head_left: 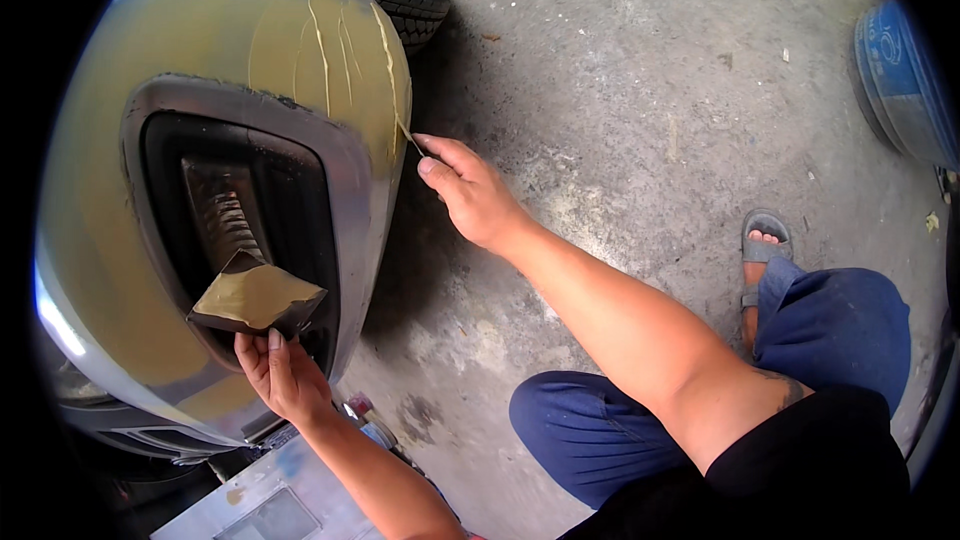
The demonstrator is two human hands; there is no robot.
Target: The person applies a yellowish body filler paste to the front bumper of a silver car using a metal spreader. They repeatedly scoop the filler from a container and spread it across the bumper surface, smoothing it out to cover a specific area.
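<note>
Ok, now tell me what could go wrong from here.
The raised paste ridges on the bumper might harden uneven if left unsmoothed. Paste on the dark board in the left hand could drop into the black recess behind it. The thin tool in the right hand, at the bumper's edge, could leave another ridge.

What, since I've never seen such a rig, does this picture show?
No machine here: a wide fisheye camera worn on the head looks down, bending straight edges. The wearer's bare left hand holds a dark flat board bearing tan paste. The bare right hand pinches a thin tool, its tip apparently at the edge of a curved car panel. Similar tan material covers much of that panel, with raised lines near its right side. A blue bucket sits on the concrete floor.
</note>
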